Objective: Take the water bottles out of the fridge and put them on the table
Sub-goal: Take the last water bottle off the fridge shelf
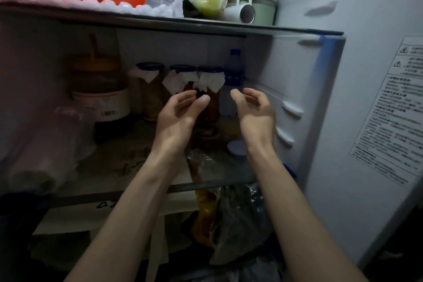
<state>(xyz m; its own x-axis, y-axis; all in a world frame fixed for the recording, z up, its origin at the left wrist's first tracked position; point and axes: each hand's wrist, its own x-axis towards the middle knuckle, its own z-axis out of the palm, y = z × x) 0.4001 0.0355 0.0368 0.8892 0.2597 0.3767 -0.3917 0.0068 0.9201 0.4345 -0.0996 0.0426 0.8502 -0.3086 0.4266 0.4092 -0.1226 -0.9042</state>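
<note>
Inside the fridge, over the middle shelf [142, 151], we have both hands up and empty — the left hand [176, 117] with fingers loosely curved in front of a jar, the right hand [256, 112] likewise relaxed and cupped, holding nothing. Between and behind them stand three jars [180, 84] with white paper under dark lids. The bottle [233, 75] we want stands upright at the back right, just beside the rightmost jar and near the fridge wall [320, 98]; in this dim light we can make out only one, though more may be hidden. We judge the step to be the reach, with no grasp yet. Next the right hand should pass the jars, wrap the bottle's body and lift it clear — without knocking the jars.
</note>
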